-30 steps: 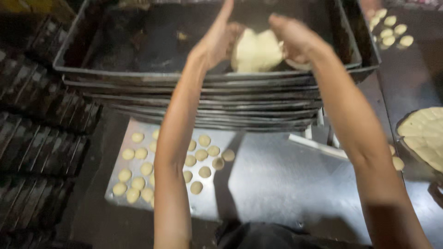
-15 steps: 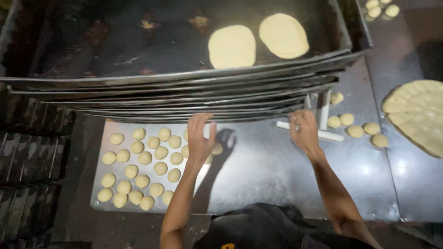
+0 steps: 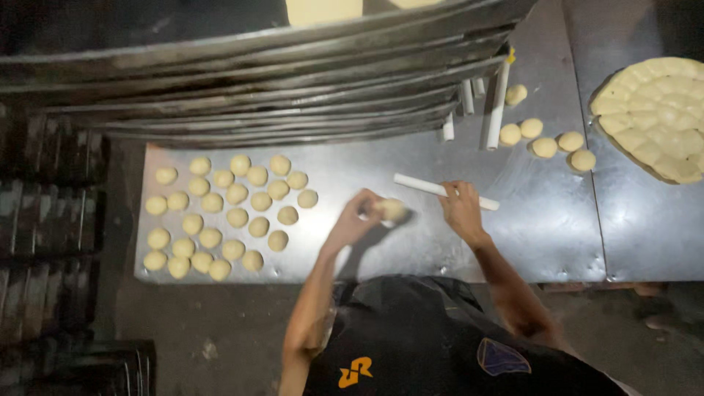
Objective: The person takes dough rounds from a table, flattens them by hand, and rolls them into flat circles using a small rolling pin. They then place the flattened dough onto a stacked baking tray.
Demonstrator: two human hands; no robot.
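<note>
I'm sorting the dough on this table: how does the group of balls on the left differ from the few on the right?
The left group is many balls packed in rough rows; the right group is only a few, loosely scattered. The left group lies beside the left hand; the right group sits next to the big scored dough round. Both are pale, round, similar-sized.

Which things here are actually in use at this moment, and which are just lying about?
In use:
- dough ball under the left hand
- white rolling pin in the right hand

Lying about:
- grouped dough balls
- stacked metal trays
- large scored dough round
- spare white pins
</note>
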